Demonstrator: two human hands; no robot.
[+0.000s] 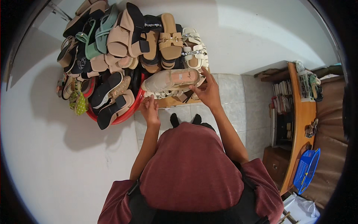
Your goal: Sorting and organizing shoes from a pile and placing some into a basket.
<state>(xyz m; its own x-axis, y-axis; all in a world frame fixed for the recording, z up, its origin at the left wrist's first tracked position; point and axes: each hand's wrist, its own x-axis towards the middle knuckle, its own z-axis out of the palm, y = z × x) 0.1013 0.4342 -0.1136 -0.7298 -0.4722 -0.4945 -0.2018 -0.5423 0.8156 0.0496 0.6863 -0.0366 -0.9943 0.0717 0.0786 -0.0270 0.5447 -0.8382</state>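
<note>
A pale, see-through flat shoe [158, 81] with a peach insole lies sideways at the front of a shoe pile, toe to the left. My right hand [208, 91] spans its heel end, thumb on the near side and forefinger on the far side. At the toe end, the fingertips of my left hand [150, 111] are bent together against the near edge. Under and beside this shoe show white straps and other footwear, partly hidden. Behind it stand a tan sandal with a gold buckle [170, 43] and a white strappy sandal [193, 50].
A red basin [128, 114] heaped with shoes sits left of my left hand. Beige heeled shoes [120, 39] and green sandals [106, 31] rise behind. At right stand a wooden shelf [298, 134] and a blue basket [306, 170]. Grey tiles [231, 89] cover the floor.
</note>
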